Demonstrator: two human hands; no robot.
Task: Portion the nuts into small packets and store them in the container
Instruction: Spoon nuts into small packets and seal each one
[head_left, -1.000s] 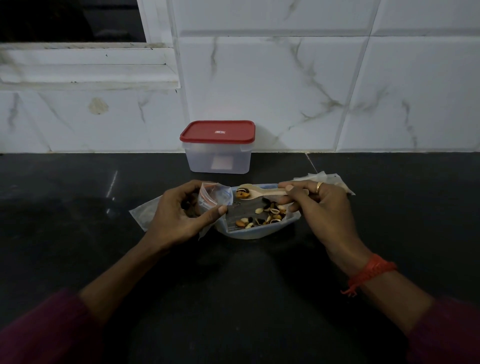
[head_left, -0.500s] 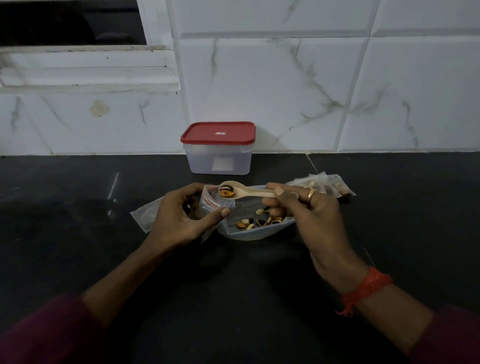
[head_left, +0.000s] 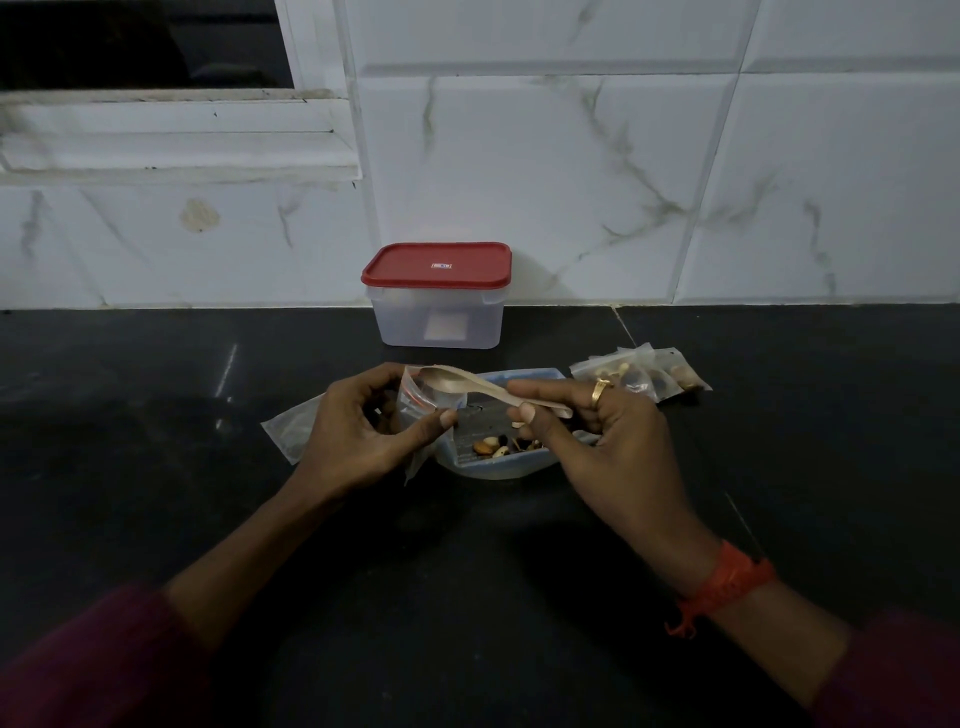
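Observation:
My left hand (head_left: 358, 431) holds a small clear zip packet (head_left: 423, 402) open at its mouth. In my right hand (head_left: 597, 431) is a pale plastic spoon (head_left: 483, 387), whose bowl is turned over inside the packet's mouth. Under both hands sits a shallow blue tray (head_left: 498, 465) with mixed nuts (head_left: 498, 446) in it. A clear container with a red lid (head_left: 437, 293) stands closed at the back against the tiled wall. Filled packets (head_left: 641, 370) lie to the right of the tray.
Empty clear packets (head_left: 288, 428) lie flat on the black counter (head_left: 130, 415) left of my left hand. A white marble-tiled wall and a window ledge (head_left: 176, 140) bound the counter at the back.
My right hand carried the spoon with nuts leftward from over the tray to the packet's mouth and tipped it over. The left hand kept the packet in place.

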